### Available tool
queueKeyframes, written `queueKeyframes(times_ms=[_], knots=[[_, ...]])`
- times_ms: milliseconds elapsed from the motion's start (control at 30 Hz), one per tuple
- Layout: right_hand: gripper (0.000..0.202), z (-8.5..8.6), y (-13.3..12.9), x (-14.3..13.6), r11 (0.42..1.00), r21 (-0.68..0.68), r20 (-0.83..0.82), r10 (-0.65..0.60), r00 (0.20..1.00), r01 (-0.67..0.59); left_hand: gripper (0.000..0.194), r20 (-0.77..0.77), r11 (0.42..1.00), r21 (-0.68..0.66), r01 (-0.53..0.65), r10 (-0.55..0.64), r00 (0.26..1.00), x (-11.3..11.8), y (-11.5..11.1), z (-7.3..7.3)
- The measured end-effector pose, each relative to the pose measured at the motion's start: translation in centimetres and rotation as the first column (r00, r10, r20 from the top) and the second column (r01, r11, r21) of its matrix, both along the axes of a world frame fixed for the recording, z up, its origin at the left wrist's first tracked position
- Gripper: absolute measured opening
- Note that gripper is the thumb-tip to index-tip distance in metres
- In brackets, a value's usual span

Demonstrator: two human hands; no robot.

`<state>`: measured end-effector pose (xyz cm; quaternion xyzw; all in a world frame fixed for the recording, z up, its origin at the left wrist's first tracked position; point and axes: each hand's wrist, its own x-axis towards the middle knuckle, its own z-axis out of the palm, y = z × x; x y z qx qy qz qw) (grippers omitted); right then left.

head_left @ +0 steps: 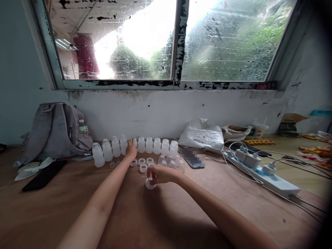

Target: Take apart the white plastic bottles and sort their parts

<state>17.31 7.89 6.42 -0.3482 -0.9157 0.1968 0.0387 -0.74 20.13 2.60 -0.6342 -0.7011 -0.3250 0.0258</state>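
Observation:
A row of frosted bottles (149, 145) stands along the back of the brown table. My left hand (131, 149) is closed around one bottle in that row, most of which the fingers hide. The bottles to its left have clear domed tops; those to its right are open-necked. My right hand (158, 173) pinches a clear ring (150, 183) at the table surface, in front of the other rings (141, 161). Clear domed caps (171, 164) stand beside the right hand, partly behind the wrist.
A grey backpack (59, 131) and black slab (44, 175) lie left. Behind right are a silver bag (202, 135) and a phone (193, 159). A white power strip (275, 181) with cables runs along the right side. The wall and window (176, 83) rise behind.

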Motion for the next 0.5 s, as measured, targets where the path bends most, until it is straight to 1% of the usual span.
queueKeyframes(times_ms=[133, 300, 400, 500], knots=[[0.026, -0.5, 0.1, 0.0, 0.999, 0.047, 0.023, -0.003, 1.000, 0.001, 0.051, -0.022, 1.000, -0.025, -0.009, 0.008, 1.000, -0.1, 0.2, 0.1], [0.027, -0.8, 0.3, 0.1, 0.999, 0.044, 0.035, -0.002, 0.999, 0.000, 0.053, -0.040, 0.999, -0.043, -0.002, 0.000, 0.999, -0.2, 0.0, 0.4], [0.029, -0.8, 0.2, 0.0, 0.998, 0.054, 0.045, -0.016, 0.999, 0.014, 0.053, -0.056, 0.999, -0.045, 0.015, -0.018, 0.998, -0.1, -0.7, 1.1], [0.030, -0.8, 0.0, -0.1, 0.998, 0.065, 0.058, -0.025, 0.998, 0.022, 0.054, -0.077, 0.999, -0.027, 0.046, -0.048, 0.996, 0.0, -2.3, 2.2]])
